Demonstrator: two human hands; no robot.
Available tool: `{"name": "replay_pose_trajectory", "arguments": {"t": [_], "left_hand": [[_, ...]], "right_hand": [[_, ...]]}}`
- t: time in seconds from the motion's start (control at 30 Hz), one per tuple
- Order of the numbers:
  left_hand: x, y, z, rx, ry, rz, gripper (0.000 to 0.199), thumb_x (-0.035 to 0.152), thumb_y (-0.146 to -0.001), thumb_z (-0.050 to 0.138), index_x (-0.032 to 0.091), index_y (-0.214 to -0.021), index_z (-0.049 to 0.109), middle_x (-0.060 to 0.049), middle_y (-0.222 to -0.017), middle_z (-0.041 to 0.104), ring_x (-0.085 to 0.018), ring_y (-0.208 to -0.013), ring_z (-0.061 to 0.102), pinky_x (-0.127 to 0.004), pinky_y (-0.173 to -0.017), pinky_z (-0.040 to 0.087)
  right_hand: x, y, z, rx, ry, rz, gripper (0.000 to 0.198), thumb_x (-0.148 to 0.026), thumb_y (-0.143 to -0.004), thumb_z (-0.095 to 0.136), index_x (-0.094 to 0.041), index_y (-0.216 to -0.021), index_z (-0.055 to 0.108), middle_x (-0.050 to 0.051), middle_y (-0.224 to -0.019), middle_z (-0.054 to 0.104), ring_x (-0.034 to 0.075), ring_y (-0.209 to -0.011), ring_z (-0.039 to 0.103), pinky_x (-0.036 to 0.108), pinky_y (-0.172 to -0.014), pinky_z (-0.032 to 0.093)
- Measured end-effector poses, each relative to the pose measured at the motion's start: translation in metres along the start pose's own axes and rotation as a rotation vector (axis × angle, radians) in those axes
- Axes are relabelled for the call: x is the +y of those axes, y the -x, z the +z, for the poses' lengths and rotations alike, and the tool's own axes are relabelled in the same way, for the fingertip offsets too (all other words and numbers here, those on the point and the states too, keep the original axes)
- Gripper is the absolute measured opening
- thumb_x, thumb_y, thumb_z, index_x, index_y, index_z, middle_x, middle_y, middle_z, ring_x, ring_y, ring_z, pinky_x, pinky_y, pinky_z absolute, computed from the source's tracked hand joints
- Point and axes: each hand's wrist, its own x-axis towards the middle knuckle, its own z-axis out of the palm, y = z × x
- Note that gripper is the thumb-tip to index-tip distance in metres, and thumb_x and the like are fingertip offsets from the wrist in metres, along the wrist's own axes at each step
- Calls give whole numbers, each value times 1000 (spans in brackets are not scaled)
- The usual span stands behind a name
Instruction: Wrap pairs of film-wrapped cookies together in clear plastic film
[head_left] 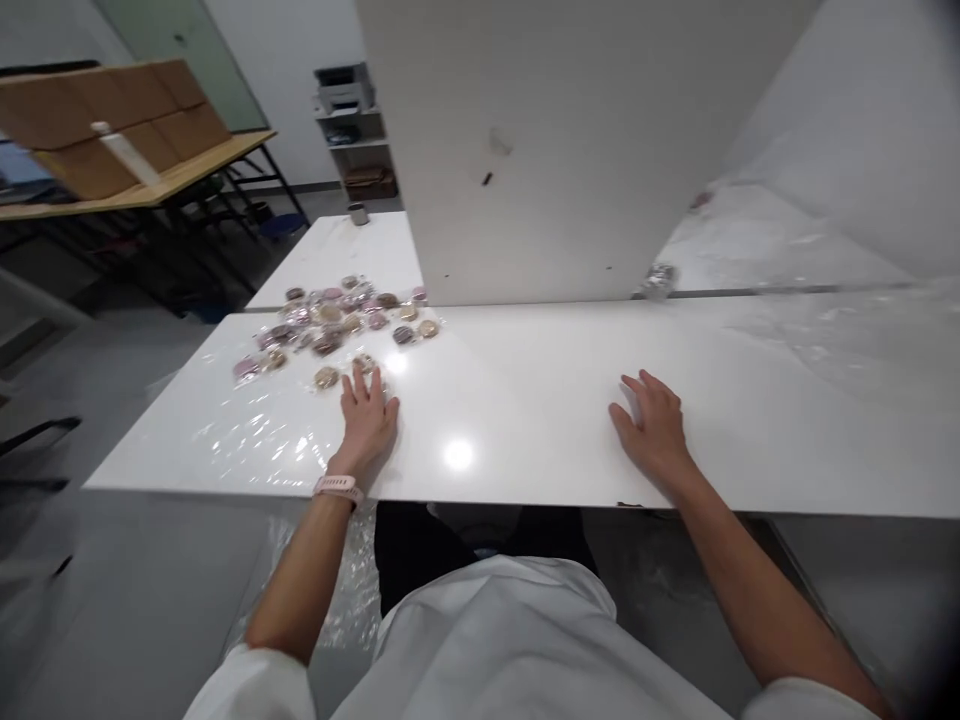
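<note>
I have my left hand [367, 420] left of centre in the frame, palm down, fingers spread. Its fingertips reach the lower edge of a wrapped disc [363, 361]; from this view I cannot tell whether they press on it. The other discs [330, 313] lie loosely clustered in the upper left of the white table [517, 400], in clear, shiny wrappers. My right hand [654, 425] rests right of centre, thumb apart from loosely bent fingers, well away from the discs; a pale patch shows between them, and I cannot tell what it is.

For this reach, I judge a light, flat touch on the wrapper's middle is best, since slick film could skid or drag a neighbour. I would keep my left wrist clear of the glossy plastic film [259, 440] at lower left, which might snag or slide.
</note>
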Motion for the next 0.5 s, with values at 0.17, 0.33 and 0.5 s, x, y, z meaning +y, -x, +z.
{"name": "replay_pose_trajectory", "arguments": {"t": [0.17, 0.33, 0.5], "left_hand": [[0, -7, 4, 25, -41, 53, 70, 44, -97, 36, 5, -155, 26, -25, -165, 1, -44, -152, -9, -64, -119, 9], [9, -2, 0, 41, -105, -20, 65, 46, -100, 31, 8, -153, 35, -26, -164, 10, -47, -151, 8, -64, -117, 18], [19, -3, -3, 18, -142, -50, 59, 44, -100, 30, 10, -145, 47, -25, -162, 20, -45, -148, 22, -63, -116, 22]], "right_hand": [[77, -27, -36, 214, 290, 254, 59, -43, -95, 40, -14, -146, 42, 20, -162, 23, 37, -150, 16, 61, -116, 21], [174, -58, -80, 267, 360, 591, 66, -42, -94, 39, -10, -152, 32, 24, -161, 23, 37, -148, 19, 60, -114, 22], [163, -49, -78, 30, 360, 605, 53, -37, -97, 32, -7, -136, 54, 24, -144, 49, 38, -132, 43, 55, -107, 35]]}}
